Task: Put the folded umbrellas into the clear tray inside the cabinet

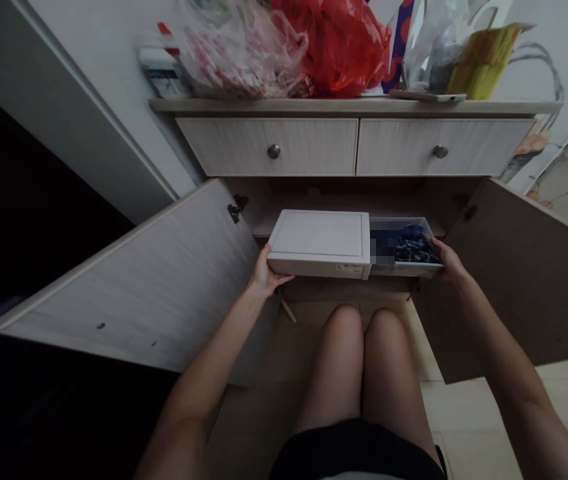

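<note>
A white plastic drawer box [319, 233] is held level in front of the open cabinet, its clear drawer [411, 269] pulled out to the right. Dark blue patterned cloth [411, 243] lies inside that drawer. My left hand [267, 273] grips the left end of the box, thumb on the side and fingers beneath. At the other end, my right hand [448, 260] is closed on the drawer's outer right edge. Part of the drawer's contents is blurred out.
Two cabinet doors, left [129, 273] and right [524, 280], stand swung open on both sides. Above are two knobbed drawers [314, 147]. Plastic bags, a red one [339, 47] among them, a white bottle [164, 70] and a phone-like slab [427, 96] crowd the cabinet top.
</note>
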`<state>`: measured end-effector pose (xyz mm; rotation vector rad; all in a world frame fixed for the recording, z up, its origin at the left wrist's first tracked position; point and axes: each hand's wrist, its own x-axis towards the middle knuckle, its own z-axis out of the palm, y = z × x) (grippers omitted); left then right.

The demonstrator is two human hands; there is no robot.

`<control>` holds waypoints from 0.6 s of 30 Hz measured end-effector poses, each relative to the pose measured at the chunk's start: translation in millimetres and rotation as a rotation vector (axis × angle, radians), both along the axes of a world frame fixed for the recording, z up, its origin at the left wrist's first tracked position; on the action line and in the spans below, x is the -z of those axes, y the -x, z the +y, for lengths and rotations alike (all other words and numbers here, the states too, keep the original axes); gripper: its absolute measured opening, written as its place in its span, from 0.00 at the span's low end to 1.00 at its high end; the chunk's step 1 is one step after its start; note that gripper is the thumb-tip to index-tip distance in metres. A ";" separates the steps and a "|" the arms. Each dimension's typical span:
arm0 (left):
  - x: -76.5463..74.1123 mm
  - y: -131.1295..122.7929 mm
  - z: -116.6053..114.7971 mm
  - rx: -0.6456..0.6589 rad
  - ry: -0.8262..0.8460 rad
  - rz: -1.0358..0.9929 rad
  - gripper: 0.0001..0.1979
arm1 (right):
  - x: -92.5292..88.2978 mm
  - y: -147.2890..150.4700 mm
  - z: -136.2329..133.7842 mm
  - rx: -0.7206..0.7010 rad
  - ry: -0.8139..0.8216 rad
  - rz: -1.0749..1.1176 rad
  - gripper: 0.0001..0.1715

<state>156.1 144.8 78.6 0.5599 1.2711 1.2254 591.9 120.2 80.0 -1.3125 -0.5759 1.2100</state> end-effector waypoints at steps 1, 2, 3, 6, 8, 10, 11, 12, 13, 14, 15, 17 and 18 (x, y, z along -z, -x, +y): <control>1.0 -5.1 -1.0 0.002 0.000 -0.006 0.31 | -1.0 3.9 1.7 -0.011 0.038 0.015 0.15; 2.0 -10.5 -2.1 0.004 -0.001 -0.012 0.32 | -2.2 8.3 3.5 -0.019 0.066 0.030 0.16; 2.9 -15.9 -3.2 0.007 0.000 -0.018 0.32 | -3.4 13.0 5.6 -0.024 0.072 0.037 0.16; 4.6 -30.8 -5.6 0.018 0.008 -0.037 0.32 | -5.2 26.9 13.4 -0.039 0.058 0.045 0.16; 4.1 -38.6 -6.0 0.018 0.013 -0.048 0.32 | -4.7 34.6 19.6 -0.044 0.057 0.047 0.16; 2.7 -44.8 -5.5 0.014 0.006 -0.055 0.32 | -3.7 41.0 25.6 -0.048 0.049 0.056 0.16; 1.7 -47.6 -5.0 0.011 0.003 -0.056 0.33 | -3.4 43.9 28.3 -0.051 0.045 0.064 0.15; 0.8 -50.3 -4.5 0.008 0.004 -0.056 0.33 | -3.2 46.8 30.7 -0.056 0.043 0.072 0.15; -0.1 -53.2 -4.1 0.006 0.007 -0.055 0.32 | -3.1 49.7 32.8 -0.061 0.040 0.079 0.15; -0.9 -56.1 -3.8 0.007 0.013 -0.054 0.32 | -3.2 52.6 34.6 -0.063 0.039 0.083 0.15; -1.5 -59.2 -3.6 0.010 0.021 -0.053 0.32 | -3.3 55.5 36.2 -0.063 0.036 0.083 0.15; -1.9 -65.7 -3.4 0.021 0.027 -0.053 0.31 | -3.2 61.1 38.6 -0.058 0.024 0.066 0.15; -1.7 -69.0 -3.4 0.026 0.026 -0.053 0.31 | -3.0 63.7 39.5 -0.054 0.022 0.053 0.15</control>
